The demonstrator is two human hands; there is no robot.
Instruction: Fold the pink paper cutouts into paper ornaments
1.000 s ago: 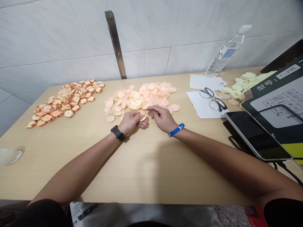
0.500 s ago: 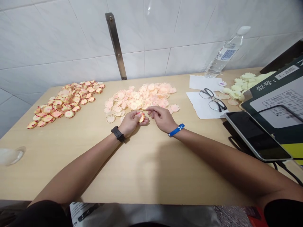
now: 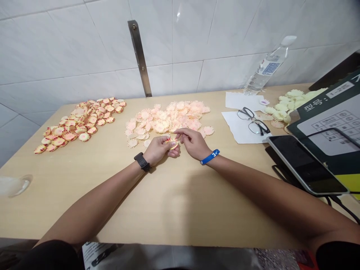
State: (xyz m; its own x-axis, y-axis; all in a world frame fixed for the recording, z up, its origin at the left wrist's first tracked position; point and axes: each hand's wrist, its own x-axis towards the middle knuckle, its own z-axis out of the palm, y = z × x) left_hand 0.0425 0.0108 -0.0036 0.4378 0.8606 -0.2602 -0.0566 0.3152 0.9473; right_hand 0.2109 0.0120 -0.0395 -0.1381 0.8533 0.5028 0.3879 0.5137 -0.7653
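Left hand (image 3: 159, 149) keeps a narrow grip, fingertips and thumb pinching a small ruffled flower piece (image 3: 172, 145) just in front of the pale pile (image 3: 165, 120). The piece, yellow with red flecks at its rim, now lies flatter than it did half a second ago, when it stood nearly on edge. Right hand (image 3: 192, 143) stays open, its forefinger (image 3: 177, 131) stretched toward the piece, too close to tell whether they touch. Black watch (image 3: 142, 161) circles the left wrist, blue band (image 3: 210, 156) the right. Thin scalloped discs in pink and peach make up the pale pile, which rests on the light wood surface (image 3: 180, 210). Left of that pile lies a heap of cupped flowers (image 3: 81, 123), red-rimmed and yellow. Right of it come creased paper sheets (image 3: 242, 127) carrying glasses (image 3: 253, 122), then a cream heap (image 3: 289, 103), a tablet (image 3: 305, 165) and a plastic water bottle (image 3: 266, 69) by the tile wall.
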